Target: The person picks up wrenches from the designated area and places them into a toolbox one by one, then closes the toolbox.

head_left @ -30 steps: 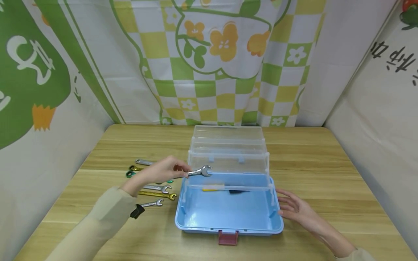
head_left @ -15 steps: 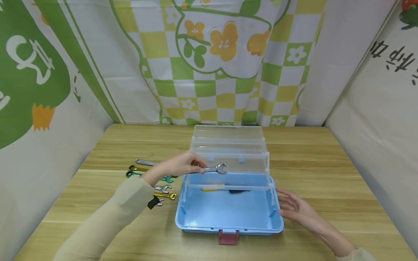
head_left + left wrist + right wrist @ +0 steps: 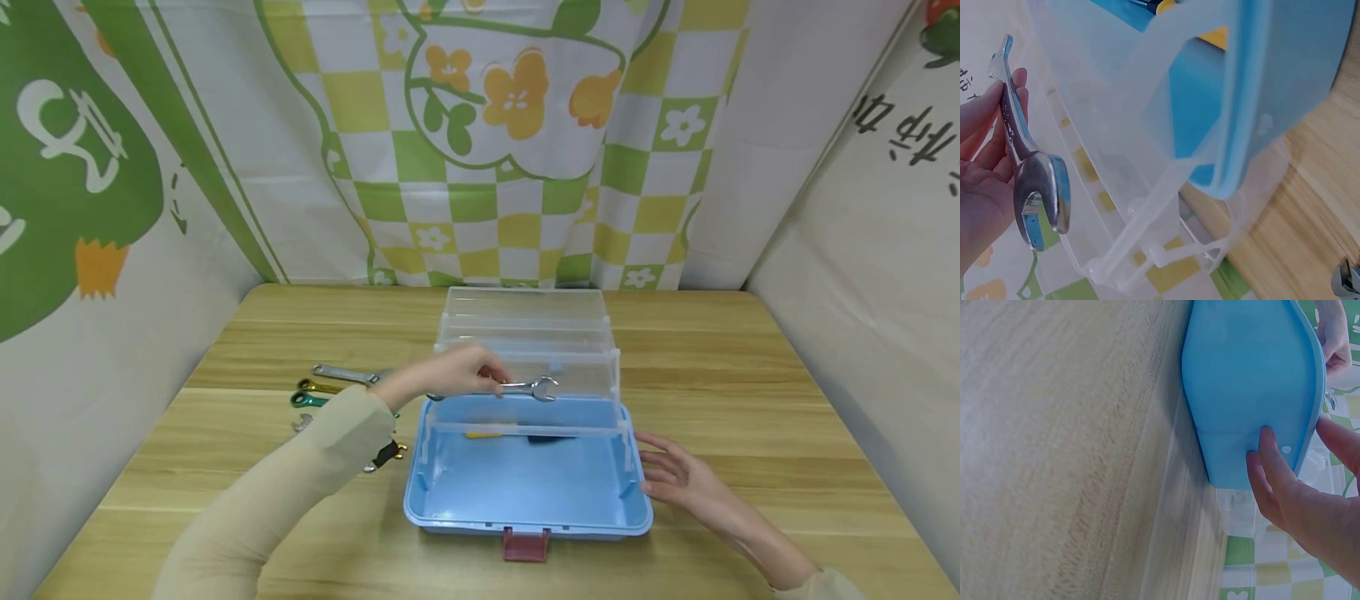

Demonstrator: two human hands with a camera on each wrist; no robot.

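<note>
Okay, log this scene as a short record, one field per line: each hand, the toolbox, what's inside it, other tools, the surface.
Left hand: the left hand grips a silver wrench, held in the air
Right hand: the right hand touches the toolbox's right side
Toolbox: blue toolbox, open, clear trays raised at the back, red latch at the front
Inside: something yellow and something dark, near the back
Other tools: silver, gold-coloured and green wrenches, left of the toolbox, partly hidden by the arm
Surface: wood-patterned table

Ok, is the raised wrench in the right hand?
No, the left hand grips the raised wrench, while the right hand touches the side of the blue box.
</note>
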